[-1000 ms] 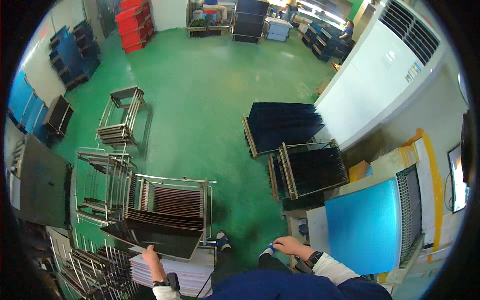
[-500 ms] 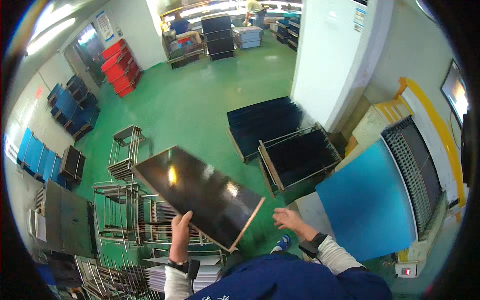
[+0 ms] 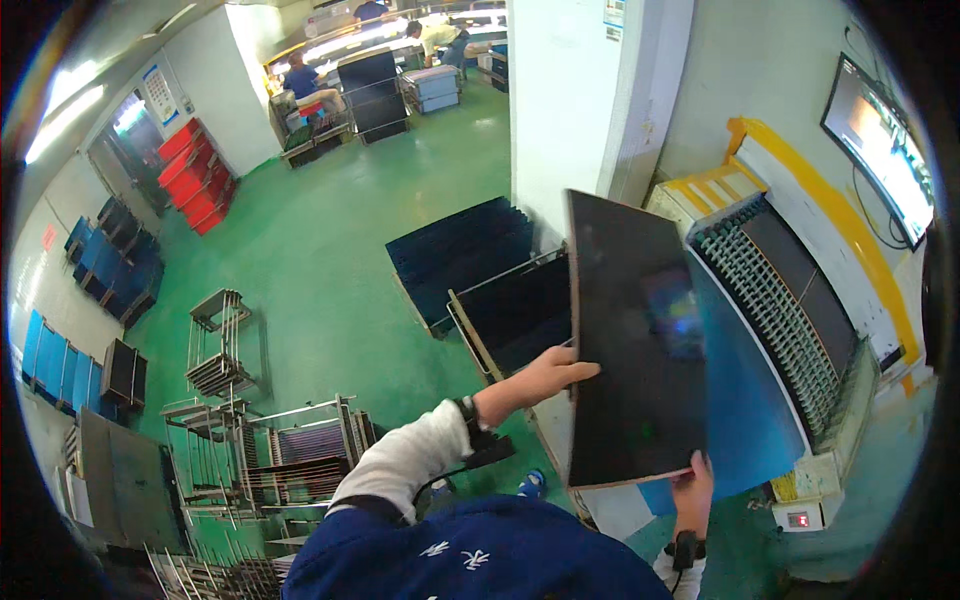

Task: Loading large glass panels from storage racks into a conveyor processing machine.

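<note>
A large, dark, glossy panel [image 3: 635, 340] with a thin copper-coloured edge is held up in front of me, to the right. My left hand [image 3: 540, 382] grips its left edge, the thumb lying on the near face and the fingers partly hidden. At the lower right corner, my right hand [image 3: 692, 492] pinches the bottom edge. Behind the panel lies a smooth blue sheet [image 3: 745, 400], partly covered by it. The sheet slopes up to a bed of grey-green rollers [image 3: 765, 290] on the machine.
Racks of dark panels [image 3: 460, 255] stand beside the white pillar [image 3: 565, 120]. Wire racks [image 3: 300, 450] are at the lower left. Red bins [image 3: 197, 180] and blue bins [image 3: 115, 265] line the left side. A screen [image 3: 880, 145] hangs right. Two or more people work far back.
The panel has swung from the left over to the blue sheet on the right and turned more upright. My right hand, which was free, has taken its lower corner. My view has shifted right.
</note>
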The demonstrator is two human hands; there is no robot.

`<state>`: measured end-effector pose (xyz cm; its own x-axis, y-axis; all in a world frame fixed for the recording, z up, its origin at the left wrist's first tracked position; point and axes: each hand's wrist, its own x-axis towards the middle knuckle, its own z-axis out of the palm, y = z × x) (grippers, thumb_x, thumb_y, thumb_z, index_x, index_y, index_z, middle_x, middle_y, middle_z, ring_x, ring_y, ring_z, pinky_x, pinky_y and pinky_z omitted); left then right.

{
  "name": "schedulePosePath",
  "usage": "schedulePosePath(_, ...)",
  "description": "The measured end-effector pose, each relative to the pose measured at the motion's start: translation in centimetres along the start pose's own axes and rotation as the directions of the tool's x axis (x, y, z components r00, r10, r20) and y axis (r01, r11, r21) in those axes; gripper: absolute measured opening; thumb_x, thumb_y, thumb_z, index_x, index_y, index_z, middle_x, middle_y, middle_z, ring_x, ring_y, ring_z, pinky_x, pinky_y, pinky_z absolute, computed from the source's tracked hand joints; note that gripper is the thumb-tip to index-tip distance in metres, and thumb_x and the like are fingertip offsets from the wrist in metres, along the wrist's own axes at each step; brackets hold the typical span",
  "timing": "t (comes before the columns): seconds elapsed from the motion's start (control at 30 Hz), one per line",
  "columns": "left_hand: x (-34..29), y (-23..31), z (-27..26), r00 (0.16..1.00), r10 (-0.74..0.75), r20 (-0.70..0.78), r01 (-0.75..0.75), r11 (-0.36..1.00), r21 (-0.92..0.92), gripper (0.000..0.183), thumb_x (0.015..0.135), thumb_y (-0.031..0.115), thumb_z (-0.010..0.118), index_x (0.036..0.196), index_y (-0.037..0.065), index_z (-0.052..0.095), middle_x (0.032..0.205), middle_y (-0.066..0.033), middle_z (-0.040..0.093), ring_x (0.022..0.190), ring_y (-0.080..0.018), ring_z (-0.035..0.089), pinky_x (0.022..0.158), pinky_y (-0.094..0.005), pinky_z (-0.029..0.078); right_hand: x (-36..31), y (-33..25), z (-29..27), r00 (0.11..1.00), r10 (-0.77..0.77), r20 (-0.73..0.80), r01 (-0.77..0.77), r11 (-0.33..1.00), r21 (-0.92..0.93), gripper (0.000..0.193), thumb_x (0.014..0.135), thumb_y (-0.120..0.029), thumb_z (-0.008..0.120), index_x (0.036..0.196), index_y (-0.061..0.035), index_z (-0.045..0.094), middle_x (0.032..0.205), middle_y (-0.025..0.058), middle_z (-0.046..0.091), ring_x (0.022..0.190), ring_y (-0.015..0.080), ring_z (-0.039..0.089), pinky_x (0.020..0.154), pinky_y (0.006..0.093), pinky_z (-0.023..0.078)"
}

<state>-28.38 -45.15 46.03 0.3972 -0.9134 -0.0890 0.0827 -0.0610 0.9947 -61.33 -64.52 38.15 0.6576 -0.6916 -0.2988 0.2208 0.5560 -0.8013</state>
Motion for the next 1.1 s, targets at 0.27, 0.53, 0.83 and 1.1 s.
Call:
schedulePosePath(0.27,11.7,-3.1,9.2,0.963,-0.144,0.228,0.203,0.945,-0.258,0.037,0.093,0.036,0.06,0.111,0.004,0.063,0.079,0.0034,0.053,0.071,-0.0088,0.047,0.062,-0.026,0.037,-3.6,-0.7,-6.8,0.924,-0.271,-0.271,0.293,0.955,0.045,0.031,0.094,-0.024,0.061,0.12,-0.0059,0.056,0.098,0.0048,0.066,0.077,0.0154,0.062,0.061,0.0262,0.05)
schedulePosePath(0.53,10.9,-10.3,9.5,0.883,-0.38,0.277,0.454,0.841,-0.294,0.031,0.093,0.034,0.061,0.107,0.006,0.062,0.083,-0.0003,0.053,0.075,-0.012,0.052,0.06,-0.0265,0.041,-3.2,1.2,-5.3,0.835,-0.222,-0.504,0.258,0.966,0.002,0.017,0.094,-0.024,0.062,0.1,-0.0091,0.06,0.08,0.0003,0.064,0.067,0.012,0.06,0.057,0.0239,0.047)
schedulePosePath(0.83,11.0,-7.2,8.3,0.93,-0.308,0.202,0.368,0.803,-0.469,0.03,0.094,0.022,0.061,0.117,0.005,0.055,0.107,-0.0047,0.058,0.101,-0.0192,0.058,0.088,-0.0385,0.05,0.5,-0.6,-2.1,0.772,-0.211,-0.599,0.228,0.972,-0.048,0.022,0.093,-0.021,0.063,0.102,-0.0019,0.057,0.079,0.0101,0.061,0.065,0.0206,0.061,0.058,0.0326,0.048)
schedulePosePath(1.1,15.2,-7.5,7.6,0.915,-0.278,0.292,0.404,0.618,-0.675,0.031,0.096,0.024,0.057,0.118,0.002,0.058,0.117,-0.0109,0.064,0.106,-0.0239,0.062,0.091,-0.0401,0.05,1.3,-3.9,-6.3,0.814,-0.293,-0.502,0.37,0.927,0.057,0.024,0.093,-0.025,0.06,0.102,-0.0022,0.058,0.081,0.0102,0.065,0.064,0.0205,0.062,0.056,0.0325,0.048)
